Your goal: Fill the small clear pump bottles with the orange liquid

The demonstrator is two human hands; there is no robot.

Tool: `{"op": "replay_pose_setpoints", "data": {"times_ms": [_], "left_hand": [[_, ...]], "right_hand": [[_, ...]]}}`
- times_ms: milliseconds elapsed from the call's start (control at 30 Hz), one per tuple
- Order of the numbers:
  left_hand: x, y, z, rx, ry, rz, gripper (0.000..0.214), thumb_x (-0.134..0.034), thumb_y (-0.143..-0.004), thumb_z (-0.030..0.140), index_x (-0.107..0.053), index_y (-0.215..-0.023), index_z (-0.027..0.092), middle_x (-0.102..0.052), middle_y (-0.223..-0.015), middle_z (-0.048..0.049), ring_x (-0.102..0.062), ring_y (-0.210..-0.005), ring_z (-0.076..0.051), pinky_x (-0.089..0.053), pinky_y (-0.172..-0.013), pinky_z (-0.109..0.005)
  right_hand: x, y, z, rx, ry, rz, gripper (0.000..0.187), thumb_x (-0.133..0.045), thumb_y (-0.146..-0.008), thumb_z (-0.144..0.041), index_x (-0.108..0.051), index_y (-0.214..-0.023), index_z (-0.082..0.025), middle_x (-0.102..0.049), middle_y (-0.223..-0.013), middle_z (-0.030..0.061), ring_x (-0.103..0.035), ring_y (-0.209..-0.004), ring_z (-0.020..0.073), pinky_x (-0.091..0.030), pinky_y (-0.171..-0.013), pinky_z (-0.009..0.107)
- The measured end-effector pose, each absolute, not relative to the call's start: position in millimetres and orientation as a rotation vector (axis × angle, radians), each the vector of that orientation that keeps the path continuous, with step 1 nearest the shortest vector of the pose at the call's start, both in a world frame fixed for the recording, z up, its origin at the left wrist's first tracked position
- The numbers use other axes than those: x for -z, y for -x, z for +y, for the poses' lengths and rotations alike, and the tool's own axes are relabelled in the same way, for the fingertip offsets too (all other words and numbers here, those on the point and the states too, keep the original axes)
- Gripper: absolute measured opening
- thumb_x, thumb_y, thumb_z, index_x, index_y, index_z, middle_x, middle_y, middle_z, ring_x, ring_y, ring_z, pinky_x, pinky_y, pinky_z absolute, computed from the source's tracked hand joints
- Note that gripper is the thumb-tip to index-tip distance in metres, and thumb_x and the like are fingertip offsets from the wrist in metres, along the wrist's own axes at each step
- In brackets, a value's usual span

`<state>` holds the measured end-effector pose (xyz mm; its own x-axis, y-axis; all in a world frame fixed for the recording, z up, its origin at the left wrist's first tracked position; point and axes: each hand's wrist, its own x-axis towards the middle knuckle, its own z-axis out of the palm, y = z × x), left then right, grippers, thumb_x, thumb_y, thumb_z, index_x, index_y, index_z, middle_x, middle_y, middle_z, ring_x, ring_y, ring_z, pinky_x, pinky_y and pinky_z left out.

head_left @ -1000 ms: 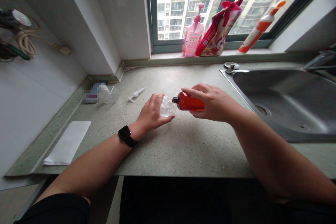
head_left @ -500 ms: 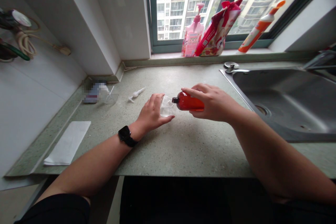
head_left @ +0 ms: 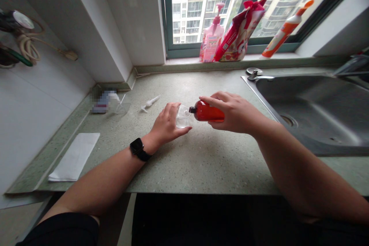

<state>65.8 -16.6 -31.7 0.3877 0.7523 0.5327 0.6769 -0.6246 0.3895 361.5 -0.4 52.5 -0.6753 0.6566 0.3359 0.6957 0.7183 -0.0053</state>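
Note:
My left hand [head_left: 168, 123] rests on the speckled green countertop [head_left: 201, 165] and grips a small clear plastic bottle [head_left: 183, 117] lying on its side. My right hand [head_left: 234, 112] holds a red translucent bottle [head_left: 209, 111] tilted nearly level. The red bottle's dark neck meets the clear bottle's mouth, and I cannot tell if liquid is flowing. A white pump top [head_left: 150, 103] lies on the counter, left of both hands. A black watch [head_left: 137, 149] circles my left wrist.
A steel sink [head_left: 311, 111] lies to the right. On the windowsill stand a pink pump bottle [head_left: 211, 40], a red pouch [head_left: 239, 34] and an orange-and-white bottle [head_left: 281, 37]. A white folded sheet [head_left: 74, 157] and a blurred packet [head_left: 102, 102] lie on the left counter.

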Motion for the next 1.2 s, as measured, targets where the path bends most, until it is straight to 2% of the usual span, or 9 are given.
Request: {"op": "replay_pose_setpoints", "data": {"times_ms": [800,1200], "left_hand": [[31.3,-65.5,-17.3,-1.063,-2.508,1.296,0.088,-0.082,-0.092,0.064,-0.041,-0.158,0.023,-0.057,-0.149,-0.0193,-0.066,-0.130,-0.036,-0.062,-0.106,-0.055],[32.0,-66.5,-16.3,-1.045,-2.527,1.322,0.090,-0.084,-0.090,0.062,-0.041,-0.157,0.020,-0.058,-0.149,-0.0206,-0.066,-0.129,-0.036,-0.060,-0.107,-0.056]], "right_hand": [[-54.2,-361.0,-1.2,0.174,1.053,-2.612,0.075,-0.075,-0.087,-0.036,-0.057,-0.159,-0.028,-0.074,-0.135,0.0156,-0.072,-0.109,0.0341,-0.057,-0.097,0.051],[-54.3,-360.5,-0.9,0.192,1.048,-2.613,0.073,-0.074,-0.087,-0.035,-0.059,-0.158,-0.026,-0.074,-0.134,0.0157,-0.072,-0.108,0.0332,-0.057,-0.096,0.050]]}}
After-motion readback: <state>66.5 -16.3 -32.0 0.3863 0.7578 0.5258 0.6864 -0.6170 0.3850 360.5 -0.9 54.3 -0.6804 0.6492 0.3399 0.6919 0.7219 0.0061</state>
